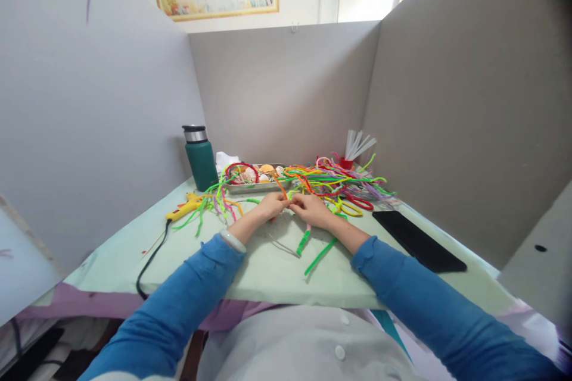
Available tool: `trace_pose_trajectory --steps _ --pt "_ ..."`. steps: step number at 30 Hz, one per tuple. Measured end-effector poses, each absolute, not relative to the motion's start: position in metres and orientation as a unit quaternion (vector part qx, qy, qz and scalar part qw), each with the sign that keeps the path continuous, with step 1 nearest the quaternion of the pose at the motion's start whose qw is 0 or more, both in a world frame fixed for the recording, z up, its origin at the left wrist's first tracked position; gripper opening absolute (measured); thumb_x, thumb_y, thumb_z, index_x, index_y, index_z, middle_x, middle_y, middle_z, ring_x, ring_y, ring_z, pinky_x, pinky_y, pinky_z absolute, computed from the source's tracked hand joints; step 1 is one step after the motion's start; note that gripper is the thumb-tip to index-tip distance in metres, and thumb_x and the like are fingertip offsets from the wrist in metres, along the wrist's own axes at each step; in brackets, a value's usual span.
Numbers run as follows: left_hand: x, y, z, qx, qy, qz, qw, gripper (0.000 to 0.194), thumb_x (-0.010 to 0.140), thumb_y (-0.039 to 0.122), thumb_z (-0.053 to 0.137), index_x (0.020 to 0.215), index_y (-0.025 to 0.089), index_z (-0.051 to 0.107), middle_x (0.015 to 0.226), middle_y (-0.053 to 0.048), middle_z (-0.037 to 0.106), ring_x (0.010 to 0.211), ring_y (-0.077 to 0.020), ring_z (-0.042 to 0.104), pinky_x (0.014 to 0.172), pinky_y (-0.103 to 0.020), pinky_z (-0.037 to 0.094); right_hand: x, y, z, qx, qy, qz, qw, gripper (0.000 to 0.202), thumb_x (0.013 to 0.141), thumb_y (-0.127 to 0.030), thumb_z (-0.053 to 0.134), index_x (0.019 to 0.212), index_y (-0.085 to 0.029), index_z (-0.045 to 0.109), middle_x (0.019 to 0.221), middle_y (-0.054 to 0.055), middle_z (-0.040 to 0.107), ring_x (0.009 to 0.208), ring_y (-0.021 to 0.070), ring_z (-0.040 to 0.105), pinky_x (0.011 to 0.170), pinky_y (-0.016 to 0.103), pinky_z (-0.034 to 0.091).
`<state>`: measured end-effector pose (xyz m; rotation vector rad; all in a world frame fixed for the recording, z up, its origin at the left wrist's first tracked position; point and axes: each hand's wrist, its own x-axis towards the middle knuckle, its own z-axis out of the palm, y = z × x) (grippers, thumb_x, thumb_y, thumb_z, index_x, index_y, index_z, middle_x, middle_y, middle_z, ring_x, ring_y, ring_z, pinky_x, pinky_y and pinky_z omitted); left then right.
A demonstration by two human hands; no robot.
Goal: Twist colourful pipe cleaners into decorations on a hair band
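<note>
My left hand (pixel 271 206) and my right hand (pixel 308 209) meet near the middle of the table, with fingertips pinched close together. An orange pipe cleaner (pixel 280 184) rises from between them, its lower end at my left fingertips. What my right fingertips pinch is too small to make out. Just below my right hand lies a coiled green piece (pixel 303 242) with a pink end, and a straight green pipe cleaner (pixel 320 257) is beside it. Thin grey wire (pixel 285 245) lies under the hands.
A metal tray (pixel 241 188) of shells stands behind my hands, with piled pipe cleaners (pixel 339 178) to its right. At left are a green bottle (pixel 202 161) and a yellow glue gun (pixel 184 207); a black flat object (pixel 417 240) lies right. White sticks (pixel 356 146) stand at back right.
</note>
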<state>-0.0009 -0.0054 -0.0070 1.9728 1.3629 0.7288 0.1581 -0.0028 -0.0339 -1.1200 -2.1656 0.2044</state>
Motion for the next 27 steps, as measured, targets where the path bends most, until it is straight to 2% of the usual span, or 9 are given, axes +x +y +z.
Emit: trace_pose_trajectory --steps 10,20,23,27 --pt "-0.0005 -0.0068 -0.0066 0.755 0.506 0.281 0.308 0.023 0.078 0.036 0.048 0.069 0.015 0.047 0.054 0.004 0.04 0.038 -0.0056 0.037 0.035 -0.019 0.029 0.1584 -0.0012 -0.035 -0.437 -0.83 0.069 0.338 0.02 0.08 -0.031 0.048 0.07 -0.016 0.057 0.059 -0.002 0.055 0.053 0.0079 0.045 0.05 0.019 0.025" --pt "-0.0046 -0.003 -0.0084 0.72 0.475 0.295 0.411 0.011 0.075 0.022 0.047 0.067 0.016 0.041 0.047 0.008 0.028 0.035 -0.0043 0.028 0.036 -0.018 0.029 0.1571 -0.0055 -0.0318 -0.408 -0.837 0.085 0.353 0.018 0.079 -0.029 0.049 0.07 -0.016 0.056 0.057 -0.003 0.054 0.052 0.0074 0.044 0.049 0.019 0.027" --pt "-0.0036 -0.0033 -0.0091 0.725 0.487 0.298 0.386 0.012 0.075 0.023 0.047 0.066 0.016 0.042 0.047 0.008 0.03 0.035 -0.0046 0.03 0.036 -0.018 0.029 0.1572 -0.0037 -0.0336 -0.415 -0.834 0.079 0.354 0.018 0.079 -0.029 0.049 0.069 -0.016 0.056 0.057 -0.003 0.054 0.052 0.0076 0.045 0.049 0.018 0.026" --pt "-0.0025 -0.0029 -0.0104 0.748 0.516 0.287 0.302 0.02 0.077 0.033 0.047 0.066 0.015 0.048 0.049 0.005 0.039 0.036 -0.0058 0.035 0.037 -0.019 0.029 0.1579 0.0003 -0.0368 -0.434 -0.826 0.07 0.353 0.021 0.079 -0.032 0.048 0.067 -0.016 0.056 0.055 -0.003 0.053 0.051 0.0084 0.046 0.049 0.019 0.026"
